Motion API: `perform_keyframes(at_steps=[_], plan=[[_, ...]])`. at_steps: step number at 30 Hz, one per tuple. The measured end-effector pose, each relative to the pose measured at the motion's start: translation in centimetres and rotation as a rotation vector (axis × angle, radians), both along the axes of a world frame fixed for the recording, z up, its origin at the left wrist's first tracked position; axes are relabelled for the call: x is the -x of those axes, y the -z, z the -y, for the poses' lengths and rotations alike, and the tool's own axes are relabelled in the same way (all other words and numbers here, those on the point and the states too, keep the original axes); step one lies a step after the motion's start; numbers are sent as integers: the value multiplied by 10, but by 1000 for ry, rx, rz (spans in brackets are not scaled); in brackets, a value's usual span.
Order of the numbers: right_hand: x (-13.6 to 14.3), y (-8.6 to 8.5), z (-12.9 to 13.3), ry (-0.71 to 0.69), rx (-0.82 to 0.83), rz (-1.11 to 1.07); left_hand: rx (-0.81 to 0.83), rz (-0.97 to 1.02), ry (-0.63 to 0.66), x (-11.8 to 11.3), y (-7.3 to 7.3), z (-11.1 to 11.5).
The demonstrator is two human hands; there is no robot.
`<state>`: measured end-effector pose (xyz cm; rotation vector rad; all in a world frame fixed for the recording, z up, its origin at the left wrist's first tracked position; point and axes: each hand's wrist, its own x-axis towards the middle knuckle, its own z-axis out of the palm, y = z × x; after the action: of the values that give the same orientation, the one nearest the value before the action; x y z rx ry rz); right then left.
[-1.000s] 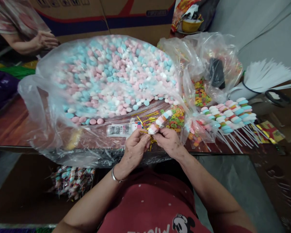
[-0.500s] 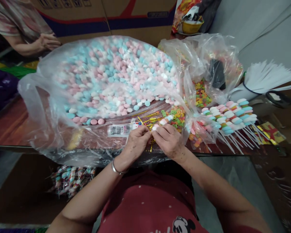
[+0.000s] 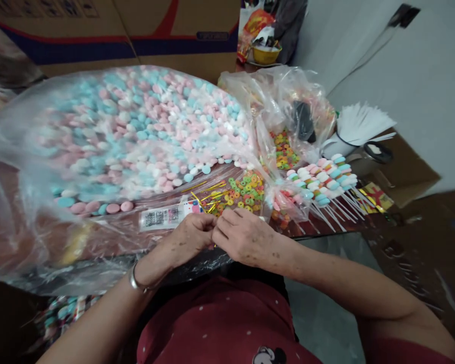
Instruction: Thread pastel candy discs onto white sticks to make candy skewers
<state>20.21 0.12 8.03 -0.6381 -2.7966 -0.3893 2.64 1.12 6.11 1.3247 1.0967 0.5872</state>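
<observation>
My left hand (image 3: 192, 235) and my right hand (image 3: 246, 237) meet at the table's front edge, fingers pinched together. What the left fingertips grip is hidden. My right hand is closed round a candy skewer, mostly covered by the hand; a small white bit shows beyond the knuckles. Just behind the hands lie gold twist ties (image 3: 214, 197) and loose gummy rings (image 3: 246, 192). Left of them is a printed clear wrapper (image 3: 160, 218). A big clear bag of pink, blue and white round candies (image 3: 147, 121) spreads behind.
Several candy skewers (image 3: 328, 179) are piled at the right, near a container of white sticks (image 3: 360, 124) and a lidded mug (image 3: 375, 154). Bagged gummy rings (image 3: 284, 151) sit behind. A large carton (image 3: 174, 55) stands at the back. Wrapped candies (image 3: 66, 313) lie below left.
The view has shifted, so the table's things sit farther left. My right hand has turned over the candy skewer, which showed above its fingers before. Both hands remain together.
</observation>
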Motion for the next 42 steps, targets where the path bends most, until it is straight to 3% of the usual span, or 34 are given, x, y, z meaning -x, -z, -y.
perform_keyframes(at_steps=[5, 10, 13, 17, 19, 22, 25, 28, 32, 36, 39, 42], plan=[[8, 9, 6, 188, -120, -124, -300, -234, -93, -5, -5, 9], [18, 11, 0, 357, -122, -218, -673, -407, -227, -11, 4, 13], [21, 16, -15, 481, 56, -310, -921, -485, -323, -17, 15, 10], [26, 17, -29, 509, 515, -786, -1163, -390, -557, -25, 32, 7], [29, 14, -30, 465, 737, -1025, -1130, -242, -658, -27, 39, 9], [33, 8, -26, 385, 872, -1122, -745, 90, -663, -25, 40, 14], [36, 8, -23, 207, 770, -982, -370, 487, -657, -15, 26, 12], [35, 10, -26, 131, 609, -836, -265, 765, -636, 3, 5, 11], [33, 6, -35, 241, 423, -801, -397, 705, -448, 25, -12, 18], [42, 2, -29, 168, 350, -798, -217, 622, -360, 27, -11, 26], [59, 8, -11, 105, 522, -787, -200, 634, -479, 22, -10, 32], [73, 20, 6, 21, 802, -792, -287, 565, -722, 19, -12, 40]])
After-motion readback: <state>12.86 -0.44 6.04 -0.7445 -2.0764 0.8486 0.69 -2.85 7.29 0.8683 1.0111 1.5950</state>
